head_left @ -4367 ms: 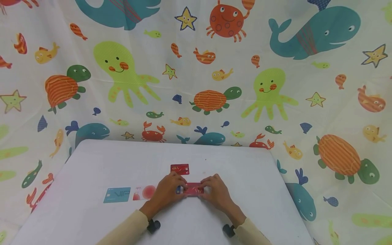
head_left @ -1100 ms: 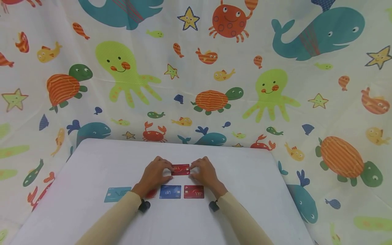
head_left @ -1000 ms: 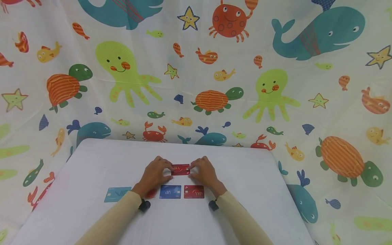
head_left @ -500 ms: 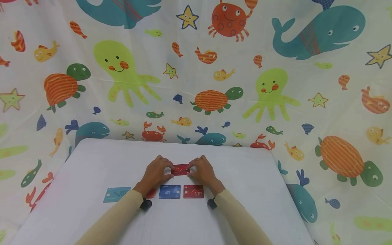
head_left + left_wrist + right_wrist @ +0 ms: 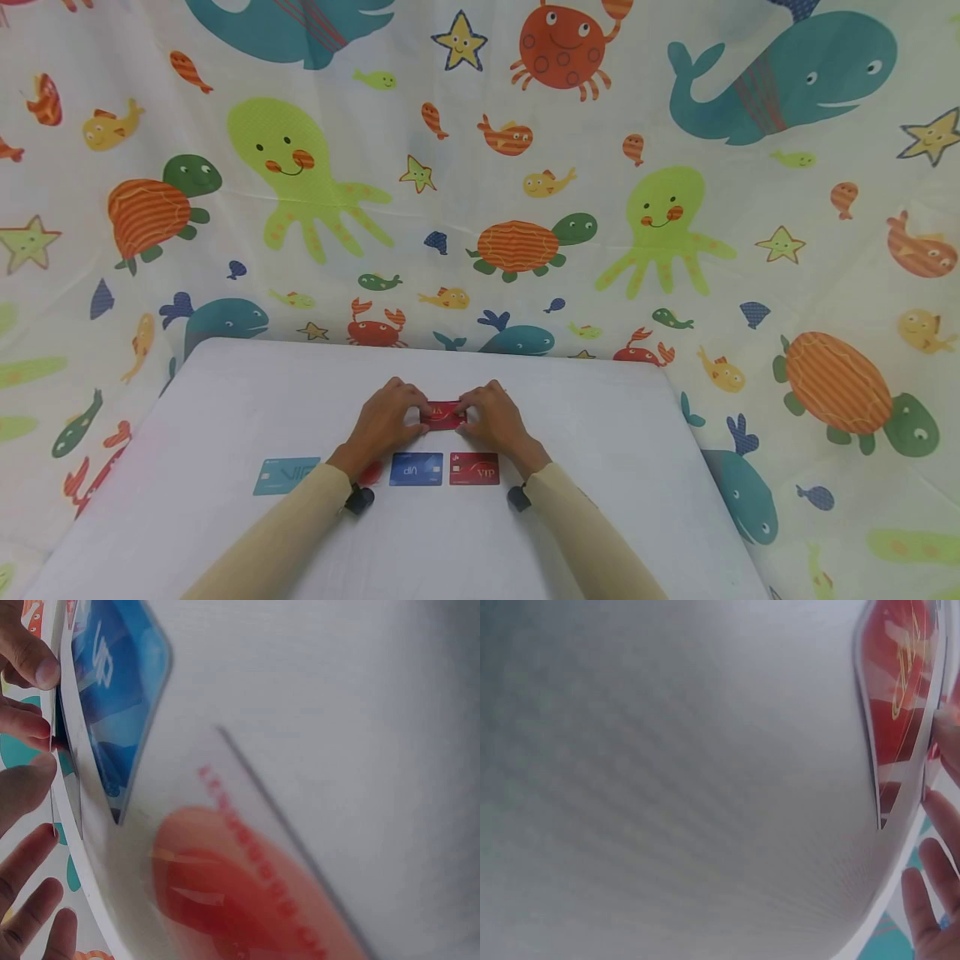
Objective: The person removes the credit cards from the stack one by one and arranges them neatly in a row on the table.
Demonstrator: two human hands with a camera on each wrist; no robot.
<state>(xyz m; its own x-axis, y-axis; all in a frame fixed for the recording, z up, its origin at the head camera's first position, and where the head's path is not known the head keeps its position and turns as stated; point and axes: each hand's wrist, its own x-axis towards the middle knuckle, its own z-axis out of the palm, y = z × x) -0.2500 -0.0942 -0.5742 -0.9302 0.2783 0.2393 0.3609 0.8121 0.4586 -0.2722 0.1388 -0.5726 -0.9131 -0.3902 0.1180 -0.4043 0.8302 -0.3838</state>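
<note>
A red VIP card (image 5: 444,415) with gold lettering lies toward the back of the white table, between both hands. My left hand (image 5: 382,419) pinches its left end with thumb and fingers, and my right hand (image 5: 491,417) pinches the right end. Nearer the front, a blue card (image 5: 416,469) and a second red VIP card (image 5: 474,469) lie side by side. In the left wrist view, the left hand's fingers (image 5: 30,862) hold the thin edge of the card, beyond the blue card (image 5: 124,705). The right hand (image 5: 939,877) shows at the right wrist view's edge.
A teal VIP card (image 5: 281,476) lies at the left of the front row. Beside it a card with a red circle (image 5: 371,474) is mostly covered by the left arm. The white table (image 5: 600,517) ends at a hanging sea-animal cloth (image 5: 465,317).
Both hands moved from the front red card, now lying in the row, to the back red card. Over the last second their fingers closed in on its two ends.
</note>
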